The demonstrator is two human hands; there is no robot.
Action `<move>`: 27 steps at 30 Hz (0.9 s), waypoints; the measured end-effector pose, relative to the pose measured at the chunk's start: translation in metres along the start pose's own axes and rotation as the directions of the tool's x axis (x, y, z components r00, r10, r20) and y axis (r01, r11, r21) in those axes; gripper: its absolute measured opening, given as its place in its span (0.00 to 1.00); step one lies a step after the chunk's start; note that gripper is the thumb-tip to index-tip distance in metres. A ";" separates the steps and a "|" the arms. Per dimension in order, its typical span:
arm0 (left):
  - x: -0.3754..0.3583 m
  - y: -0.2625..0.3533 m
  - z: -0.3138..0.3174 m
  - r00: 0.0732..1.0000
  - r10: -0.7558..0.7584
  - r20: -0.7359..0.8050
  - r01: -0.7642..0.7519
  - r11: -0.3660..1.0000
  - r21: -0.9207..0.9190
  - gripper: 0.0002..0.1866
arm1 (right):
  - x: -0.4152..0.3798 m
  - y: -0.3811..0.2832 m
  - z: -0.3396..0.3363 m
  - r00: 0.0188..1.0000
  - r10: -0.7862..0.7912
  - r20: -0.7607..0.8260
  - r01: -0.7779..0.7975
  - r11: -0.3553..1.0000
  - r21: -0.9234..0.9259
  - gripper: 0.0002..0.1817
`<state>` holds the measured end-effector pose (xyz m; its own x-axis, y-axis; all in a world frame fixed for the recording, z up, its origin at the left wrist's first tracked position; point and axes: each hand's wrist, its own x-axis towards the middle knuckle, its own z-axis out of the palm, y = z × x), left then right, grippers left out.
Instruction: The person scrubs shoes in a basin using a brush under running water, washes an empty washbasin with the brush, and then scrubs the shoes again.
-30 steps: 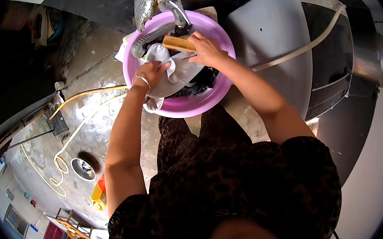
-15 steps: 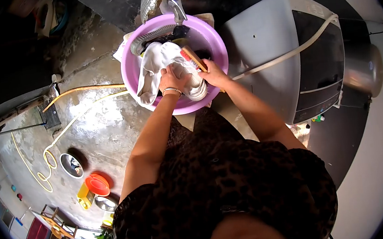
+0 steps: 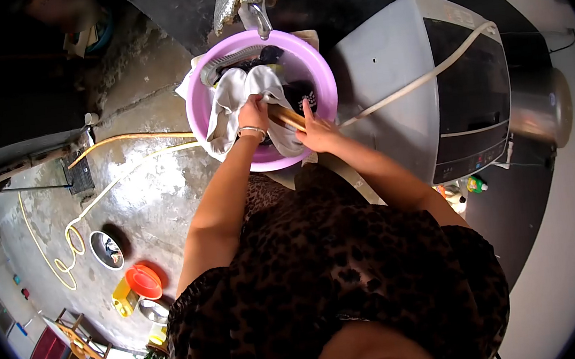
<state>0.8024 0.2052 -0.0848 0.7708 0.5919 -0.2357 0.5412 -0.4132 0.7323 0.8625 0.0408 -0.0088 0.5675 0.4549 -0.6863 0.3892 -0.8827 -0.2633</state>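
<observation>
A pink plastic basin [image 3: 310, 65] stands under a tap [image 3: 258, 16], with a white cloth [image 3: 230, 98] draped over its near left rim and dark laundry behind it. My left hand [image 3: 253, 115] presses down on the white cloth, fingers gripping it. My right hand [image 3: 315, 132] holds a wooden scrubbing brush [image 3: 286, 117] laid against the cloth just right of my left hand. A grey ribbed washboard [image 3: 226, 61] leans inside the basin's far left side.
A grey washing machine [image 3: 430, 73] stands right of the basin with a white hose [image 3: 430, 73] across its lid. A yellow hose [image 3: 87, 207] snakes over the wet concrete floor on the left, near a small bowl [image 3: 107, 249] and an orange lid [image 3: 144, 281].
Both hands drew back toward the basin's near rim. The brush went from the far side of the cloth to its near edge, and the cloth now hangs further over the rim.
</observation>
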 end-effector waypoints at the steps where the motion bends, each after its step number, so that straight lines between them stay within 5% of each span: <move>1: -0.003 0.007 -0.001 0.998 0.058 -0.003 -0.058 0.997 -0.054 0.12 | 0.015 0.000 0.007 0.995 0.025 -0.095 -0.025 1.000 -0.005 0.50; 3: -0.017 0.030 -0.004 0.995 0.104 -0.002 -0.104 0.993 -0.064 0.12 | 0.051 -0.003 0.020 0.985 0.111 -0.129 -0.091 0.984 0.151 0.44; 7: -0.027 0.037 -0.014 0.992 0.116 -0.045 -0.124 0.914 -0.386 0.14 | 0.077 0.006 0.029 0.963 0.151 -0.224 -0.064 0.934 0.352 0.29; 9: -0.031 0.037 -0.028 0.981 0.047 -0.190 -0.132 0.874 -0.467 0.17 | 0.076 0.015 0.027 0.961 0.135 -0.242 -0.020 0.904 0.426 0.27; 11: -0.024 0.021 -0.018 0.930 -0.244 -0.275 0.042 0.814 -0.579 0.28 | 0.068 0.019 0.023 0.963 0.087 -0.253 0.039 0.890 0.455 0.26; 13: -0.028 0.043 -0.030 0.830 -0.371 0.417 0.520 0.240 -0.820 0.37 | 0.050 0.010 0.004 0.953 0.033 -0.301 0.113 0.882 0.457 0.30; 14: -0.027 0.038 -0.024 0.812 -0.023 0.583 0.583 0.042 -0.811 0.42 | 0.044 0.006 -0.004 0.948 -0.004 -0.320 0.162 0.869 0.468 0.30; 15: -0.023 0.028 -0.017 0.750 0.126 0.649 0.660 -0.078 -0.747 0.42 | 0.040 0.004 -0.007 0.941 -0.041 -0.337 0.209 0.853 0.478 0.31; 19: -0.027 0.040 -0.032 0.782 0.123 0.611 0.623 -0.136 -0.770 0.39 | 0.046 0.008 -0.028 0.984 -0.124 -0.131 0.170 0.879 0.446 0.37; 23: -0.024 0.042 -0.042 0.819 0.137 0.558 0.574 -0.210 -0.791 0.39 | -0.017 -0.001 -0.070 0.946 -0.301 -0.121 0.324 0.894 0.309 0.44; 27: -0.020 0.040 -0.044 0.853 0.158 0.497 0.522 -0.254 -0.814 0.37 | -0.080 -0.017 -0.071 0.951 -0.163 -0.262 0.179 0.983 0.038 0.26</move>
<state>0.7938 0.2071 -0.0228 0.9103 0.0953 -0.4027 -0.0091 0.9775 0.2108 0.8623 0.0276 0.0987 0.6666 0.6073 -0.4322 0.4566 -0.7910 -0.4072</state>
